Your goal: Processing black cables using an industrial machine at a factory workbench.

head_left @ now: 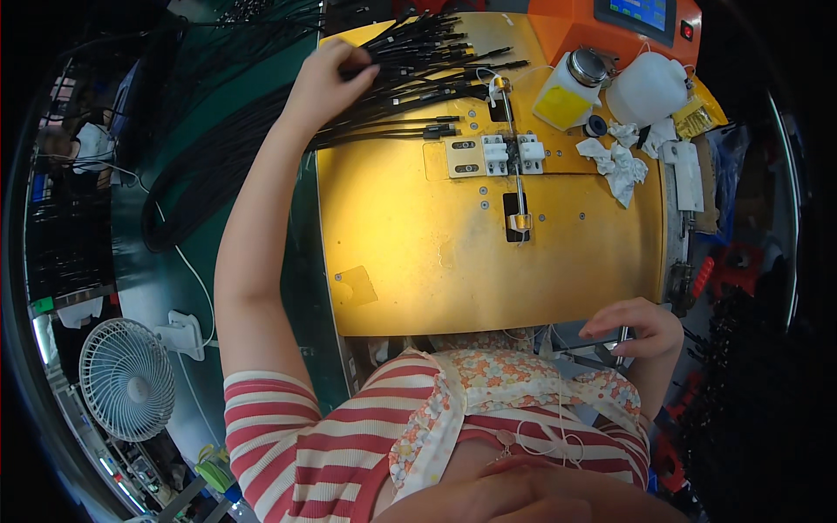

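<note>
My left hand (330,85) is over a bundle of black cables (410,83) at the far left of a gold metal plate (410,270). Its thumb and forefinger stand apart; the other fingertips are partly hidden, and no cable shows lifted in it. The cables' plug ends point right, toward a small fixture with white blocks (497,155) and a metal rod. My right hand (641,327) hovers by the plate's front right edge, fingers loosely bent and apart. A shiny metal piece (621,342) shows between thumb and fingers; it does not look gripped.
An orange machine with a screen (567,35) stands at the back. Near it are a yellow-labelled bottle (567,96), a white round container (647,90) and crumpled white paper (619,166). At left, a green table (135,235) bears more cable loops; a white fan (128,381) stands nearer.
</note>
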Motion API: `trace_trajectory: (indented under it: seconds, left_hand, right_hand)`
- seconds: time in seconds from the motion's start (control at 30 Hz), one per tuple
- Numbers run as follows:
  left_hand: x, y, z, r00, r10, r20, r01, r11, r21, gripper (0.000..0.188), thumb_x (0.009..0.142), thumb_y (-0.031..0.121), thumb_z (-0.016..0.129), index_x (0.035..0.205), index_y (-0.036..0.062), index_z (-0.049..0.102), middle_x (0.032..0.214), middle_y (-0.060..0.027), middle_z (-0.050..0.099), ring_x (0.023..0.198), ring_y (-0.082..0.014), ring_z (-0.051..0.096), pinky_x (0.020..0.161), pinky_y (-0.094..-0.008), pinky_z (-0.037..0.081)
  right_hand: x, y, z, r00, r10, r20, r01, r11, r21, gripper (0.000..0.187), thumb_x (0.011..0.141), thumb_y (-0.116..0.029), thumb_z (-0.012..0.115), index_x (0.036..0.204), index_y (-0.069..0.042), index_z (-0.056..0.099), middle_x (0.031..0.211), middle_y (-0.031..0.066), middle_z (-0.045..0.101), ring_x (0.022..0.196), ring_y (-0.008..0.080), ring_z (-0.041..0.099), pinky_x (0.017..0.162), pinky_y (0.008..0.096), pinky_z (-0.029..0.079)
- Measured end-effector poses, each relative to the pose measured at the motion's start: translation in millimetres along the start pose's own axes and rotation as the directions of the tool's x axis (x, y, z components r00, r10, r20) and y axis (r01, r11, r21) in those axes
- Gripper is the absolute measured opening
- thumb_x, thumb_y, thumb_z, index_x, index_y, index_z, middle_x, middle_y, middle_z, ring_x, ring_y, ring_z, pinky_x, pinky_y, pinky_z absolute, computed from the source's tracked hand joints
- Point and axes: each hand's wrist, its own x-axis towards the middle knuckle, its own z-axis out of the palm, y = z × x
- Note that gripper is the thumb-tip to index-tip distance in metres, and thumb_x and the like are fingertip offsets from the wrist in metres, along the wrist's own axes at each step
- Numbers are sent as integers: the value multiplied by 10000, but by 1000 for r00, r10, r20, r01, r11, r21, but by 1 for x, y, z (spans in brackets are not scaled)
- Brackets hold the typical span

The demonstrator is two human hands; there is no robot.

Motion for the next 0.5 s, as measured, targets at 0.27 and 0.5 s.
trace_trajectory:
  seconds: [0.27, 0.5]
  left_hand:
    - [-68, 53, -2, 887, -236, 396, 202, 971, 127, 298, 740, 113, 657, 1006, -2, 592, 967, -143, 613, 902, -312, 611, 794, -377, 512]
    - [-70, 68, 0, 906, -301, 298, 206, 928, 312, 184, 817, 205, 637, 880, 36, 603, 813, -130, 641, 783, -323, 629, 689, -384, 521]
  right_hand:
    - [25, -4, 1, 998, -57, 42, 58, 998, -35, 381, 851, -55, 644, 1218, 26, 583, 1172, 170, 617, 1038, 266, 618, 841, 330, 498]
    - [75, -11, 33, 982, -157, 105, 176, 961, -212, 292, 871, -81, 638, 1143, 22, 616, 1077, 142, 642, 975, 246, 629, 810, 324, 495]
